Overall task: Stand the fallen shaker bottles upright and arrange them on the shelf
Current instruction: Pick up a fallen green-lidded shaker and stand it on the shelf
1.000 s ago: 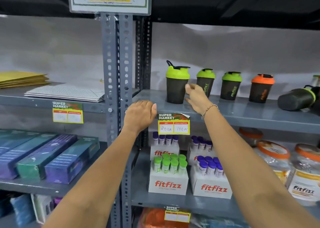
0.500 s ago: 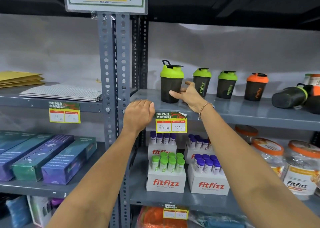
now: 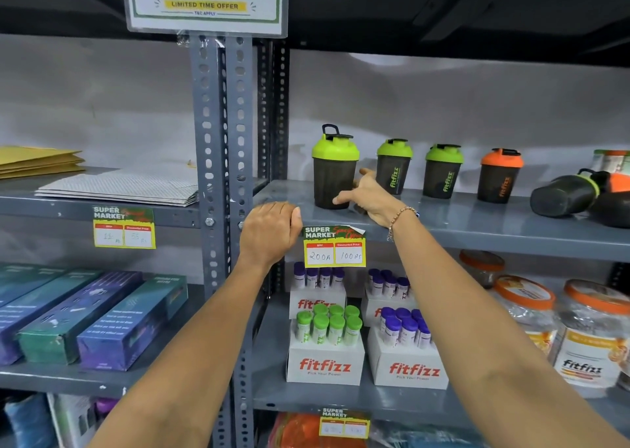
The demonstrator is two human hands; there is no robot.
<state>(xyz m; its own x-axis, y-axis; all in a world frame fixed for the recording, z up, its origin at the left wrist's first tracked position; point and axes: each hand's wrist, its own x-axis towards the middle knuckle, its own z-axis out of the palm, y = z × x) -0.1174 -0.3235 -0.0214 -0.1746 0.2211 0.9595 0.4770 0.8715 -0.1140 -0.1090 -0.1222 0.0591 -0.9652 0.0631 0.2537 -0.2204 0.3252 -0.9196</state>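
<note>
Several dark shaker bottles stand upright on the grey shelf (image 3: pixel 477 229): a green-lidded one (image 3: pixel 332 171) at the left, two more green-lidded ones (image 3: pixel 393 168) (image 3: pixel 442 171), then an orange-lidded one (image 3: pixel 499 176). At the far right a green-lidded bottle (image 3: pixel 562 193) lies on its side, with another fallen dark bottle (image 3: pixel 612 209) beside it. My right hand (image 3: pixel 370 197) rests at the base of the leftmost bottle, fingers spread, thumb touching its lower wall. My left hand (image 3: pixel 269 233) is curled over the shelf's front edge by the post.
A perforated grey upright post (image 3: pixel 221 141) divides the shelving. Price tag (image 3: pixel 334 246) hangs on the shelf edge. Below sit Fitfizz tube boxes (image 3: pixel 325 366) and orange-lidded jars (image 3: pixel 593 338). Left bay holds paper stacks (image 3: pixel 119 188) and long coloured boxes (image 3: pixel 133 321).
My right hand has slid down from the leftmost bottle's side to its base, fingers spreading. The left hand has stayed on the shelf edge.
</note>
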